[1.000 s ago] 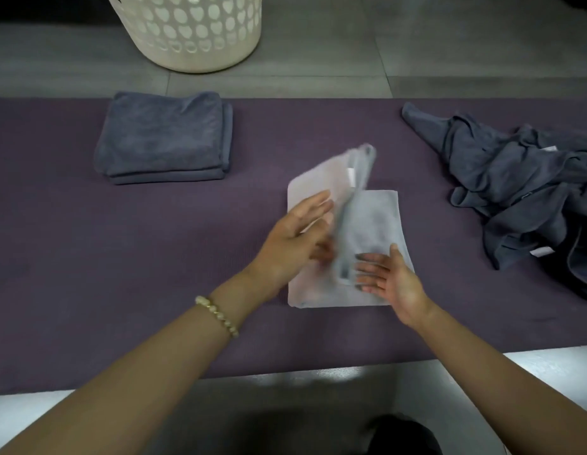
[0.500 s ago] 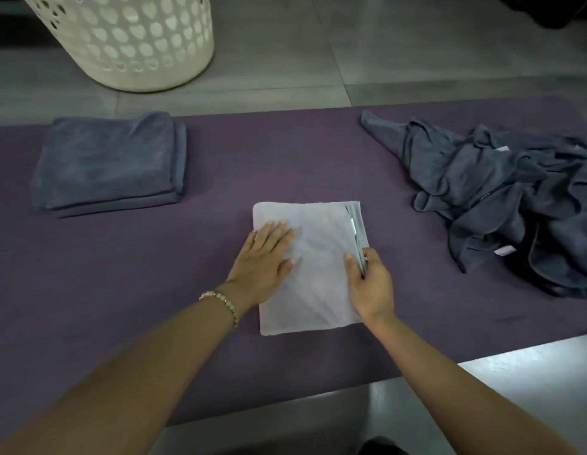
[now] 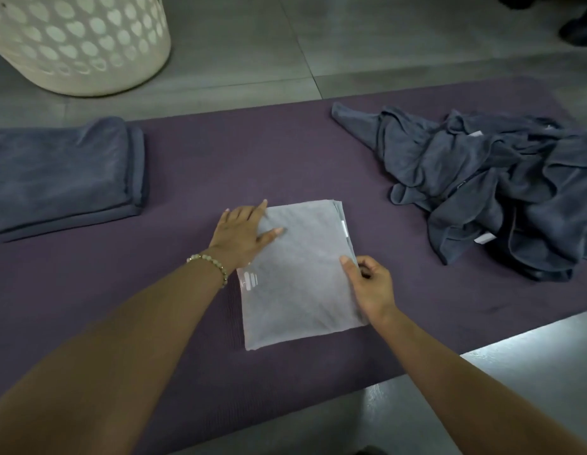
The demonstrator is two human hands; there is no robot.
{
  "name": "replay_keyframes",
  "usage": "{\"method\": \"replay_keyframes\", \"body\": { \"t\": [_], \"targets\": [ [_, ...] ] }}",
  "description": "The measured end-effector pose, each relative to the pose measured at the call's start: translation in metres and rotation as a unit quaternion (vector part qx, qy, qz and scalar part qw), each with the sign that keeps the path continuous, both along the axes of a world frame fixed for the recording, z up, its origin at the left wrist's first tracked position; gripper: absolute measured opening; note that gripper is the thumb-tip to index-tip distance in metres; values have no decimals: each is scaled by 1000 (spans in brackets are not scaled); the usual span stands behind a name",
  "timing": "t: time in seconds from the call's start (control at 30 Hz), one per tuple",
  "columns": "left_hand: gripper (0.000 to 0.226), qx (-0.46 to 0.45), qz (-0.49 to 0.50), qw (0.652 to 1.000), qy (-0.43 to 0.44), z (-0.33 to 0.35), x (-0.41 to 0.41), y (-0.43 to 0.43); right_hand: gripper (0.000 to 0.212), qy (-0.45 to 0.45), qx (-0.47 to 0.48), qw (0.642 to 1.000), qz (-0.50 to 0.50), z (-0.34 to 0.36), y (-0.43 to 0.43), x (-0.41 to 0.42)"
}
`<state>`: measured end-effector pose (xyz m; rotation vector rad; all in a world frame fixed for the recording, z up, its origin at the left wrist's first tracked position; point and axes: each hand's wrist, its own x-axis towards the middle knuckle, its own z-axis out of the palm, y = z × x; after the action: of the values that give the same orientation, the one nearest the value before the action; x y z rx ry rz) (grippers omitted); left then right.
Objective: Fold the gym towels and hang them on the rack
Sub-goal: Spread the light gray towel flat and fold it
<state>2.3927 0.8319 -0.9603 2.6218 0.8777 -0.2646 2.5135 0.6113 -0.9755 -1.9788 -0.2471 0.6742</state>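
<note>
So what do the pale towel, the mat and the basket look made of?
The pale towel looks like thin, smooth, matte cloth, perhaps microfibre: it lies flat with crisp folded edges. The mat is probably foam or rubber, matte purple with a fine ribbed texture. The basket looks like cream moulded plastic, with regular rows of cut-out holes.

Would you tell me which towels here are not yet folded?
The dark heap on the right: crumpled, whereas the left stack and pale towel are folded.
</note>
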Motion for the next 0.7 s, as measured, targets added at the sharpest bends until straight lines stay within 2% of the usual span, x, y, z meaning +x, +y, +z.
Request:
{"method": "replay_keyframes", "body": {
  "t": [0.2,0.37,0.5,0.6,0.7],
  "targets": [
    [77,-4,-1,997,73,12,23,23,25,22,20,999,-15,0,1,1],
    [83,-96,32,988,113,22,32,32,26,18,9,1000,7,1,-1,4],
    [61,-150,9,978,143,48,46,38,28,26,1,999,30,4,-4,6],
    [59,-191,-3,955,229,75,51,40,27,50,-9,998,31,9,-6,7],
    [55,-223,16,946,236,101,45,24,31,50,-35,998,30,20,-9,5]
  ]
}}
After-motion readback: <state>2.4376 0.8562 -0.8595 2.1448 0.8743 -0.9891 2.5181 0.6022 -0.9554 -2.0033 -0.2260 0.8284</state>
